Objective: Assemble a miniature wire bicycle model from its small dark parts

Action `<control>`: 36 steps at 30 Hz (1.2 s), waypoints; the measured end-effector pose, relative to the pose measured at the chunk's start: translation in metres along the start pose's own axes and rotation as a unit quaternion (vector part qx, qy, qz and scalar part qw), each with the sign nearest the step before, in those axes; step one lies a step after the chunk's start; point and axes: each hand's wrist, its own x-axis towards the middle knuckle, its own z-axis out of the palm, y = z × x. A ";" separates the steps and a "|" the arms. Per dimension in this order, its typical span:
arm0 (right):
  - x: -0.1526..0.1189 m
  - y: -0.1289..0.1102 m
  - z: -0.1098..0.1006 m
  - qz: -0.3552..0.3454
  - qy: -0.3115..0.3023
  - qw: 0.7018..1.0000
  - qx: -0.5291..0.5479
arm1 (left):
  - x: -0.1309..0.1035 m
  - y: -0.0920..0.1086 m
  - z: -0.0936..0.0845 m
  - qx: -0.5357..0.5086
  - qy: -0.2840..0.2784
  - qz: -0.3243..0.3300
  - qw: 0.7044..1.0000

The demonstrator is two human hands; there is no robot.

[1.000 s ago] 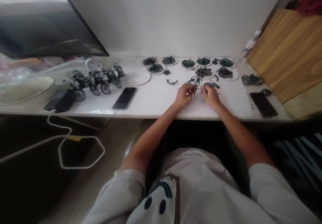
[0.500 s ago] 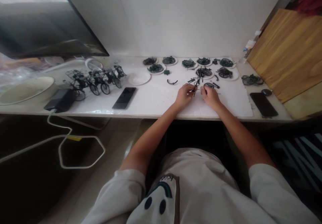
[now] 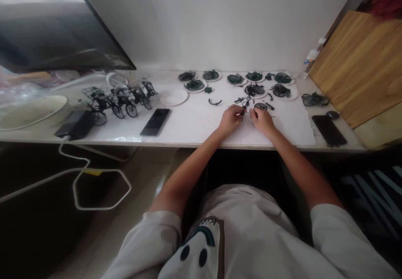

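Observation:
Over the white sheet on the table, my left hand (image 3: 231, 118) is closed on a small dark model bicycle frame (image 3: 243, 111), whose thin parts stick out above and below the fingertips. My right hand (image 3: 262, 119) is just to its right, fingers pinched together close to the frame. A thin rod seems to pass from that pinch toward the frame, too fine to identify. Behind the right hand lies a small spoked wheel (image 3: 260, 106). Loose black pieces lie around, among them a curved mudguard-like strip (image 3: 215, 102) to the left.
White plates of dark bicycle parts (image 3: 194, 85) line the back. Assembled model bicycles (image 3: 125, 99) stand at left, near a phone (image 3: 155, 122), an empty plate (image 3: 174, 98) and a black power adapter (image 3: 75, 124). Another phone (image 3: 329, 130) and a wooden board (image 3: 361, 65) are at right.
My right hand has shifted very slightly left, toward the frame. My left hand keeps its hold almost unmoved, and the things on the table stay in place.

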 end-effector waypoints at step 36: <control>0.001 0.003 0.003 -0.008 -0.005 1.000 -0.010 | -0.001 -0.007 0.003 -0.006 0.009 -0.001 1.000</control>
